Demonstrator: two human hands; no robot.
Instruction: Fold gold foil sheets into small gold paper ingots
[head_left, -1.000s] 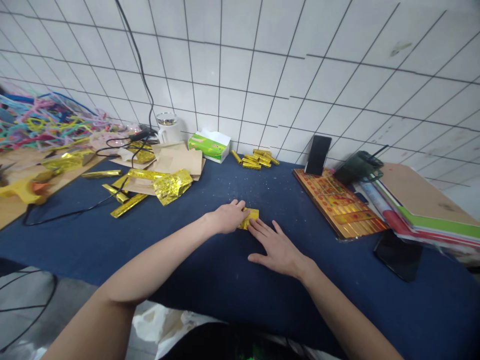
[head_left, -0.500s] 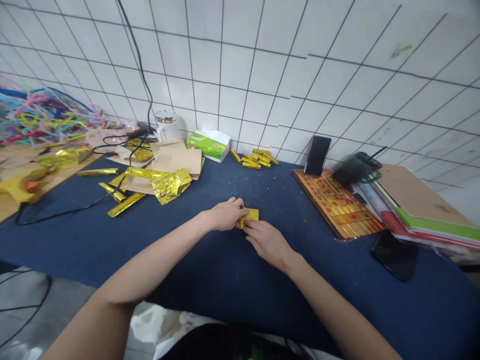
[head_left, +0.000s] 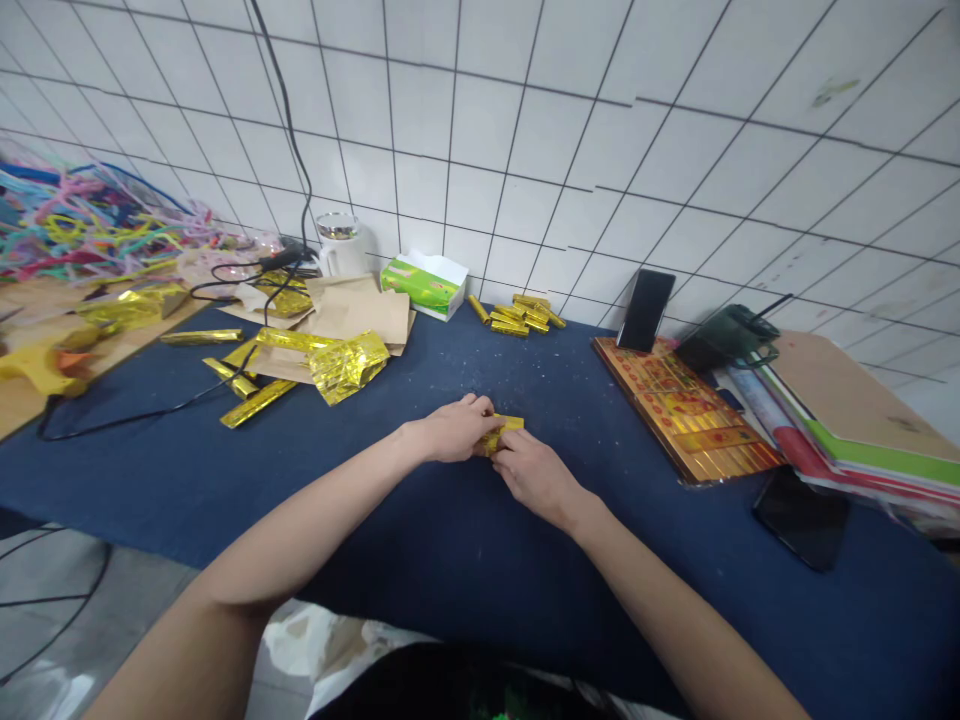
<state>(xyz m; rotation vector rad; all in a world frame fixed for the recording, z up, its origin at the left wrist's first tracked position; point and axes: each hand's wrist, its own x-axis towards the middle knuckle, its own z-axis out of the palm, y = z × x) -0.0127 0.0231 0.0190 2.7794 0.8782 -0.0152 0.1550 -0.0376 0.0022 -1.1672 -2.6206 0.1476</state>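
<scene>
A small piece of gold foil paper (head_left: 511, 423) lies on the dark blue tabletop between my two hands. My left hand (head_left: 463, 430) grips its left side with bent fingers. From the right, my right hand (head_left: 534, 475) has its fingertips closed on the foil's near edge. Fingers cover much of the foil, so whether it is rolled or folded underneath is hidden. Beyond my hands, a pile of short gold foil rolls (head_left: 517, 318) rests near the wall. Longer gold rolls (head_left: 259, 403) and a crumpled gold foil sheet (head_left: 349, 365) lie to the left.
At the back stand a green tissue pack (head_left: 426, 285) and a white mug (head_left: 341, 250). A yellow glue gun (head_left: 37, 370) with its black cord lies left. To the right are an upright phone (head_left: 646, 308), an orange-gold packet (head_left: 690, 410), a dark cup (head_left: 724, 335) and a dark phone (head_left: 802, 515).
The camera view has shifted slightly. My right fingers have drawn in tighter over the foil's right part, and less of its flat surface shows.
</scene>
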